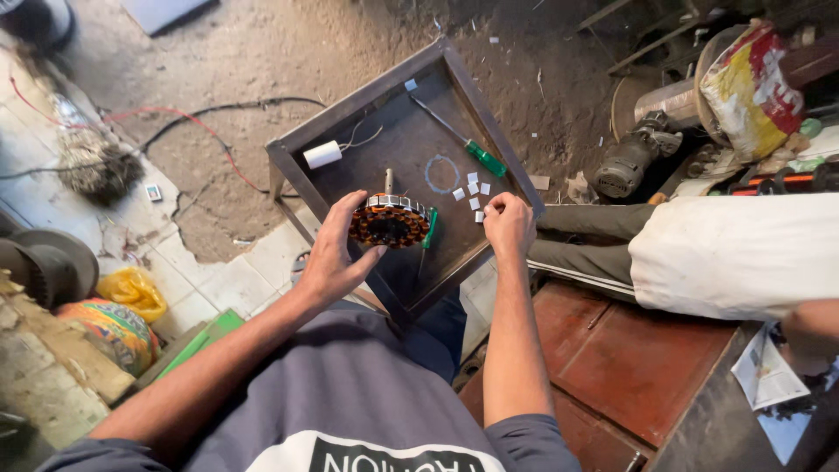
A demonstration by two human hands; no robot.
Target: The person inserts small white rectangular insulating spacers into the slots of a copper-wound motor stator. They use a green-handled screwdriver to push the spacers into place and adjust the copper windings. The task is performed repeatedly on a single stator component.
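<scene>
My left hand (336, 253) grips a round motor stator (390, 220) with copper windings and a metal rim, holding it on a dark metal tray table (367, 109). My right hand (509, 223) has its fingers pinched together just right of the stator, beside several small white paper pieces (472, 192) lying on the tray. Whether a piece is between the fingers cannot be made out. A green-handled screwdriver (476, 153) lies at the tray's far side. A second green-handled tool (429, 229) rests next to the stator.
A white cylinder (322, 154) with wire leads sits at the tray's left. Another person sits at the right in a white shirt (734, 253) and dark trousers. A motor (625, 166), a printed sack (750, 87), loose wires (201, 118) and a yellow bag (133, 290) lie around.
</scene>
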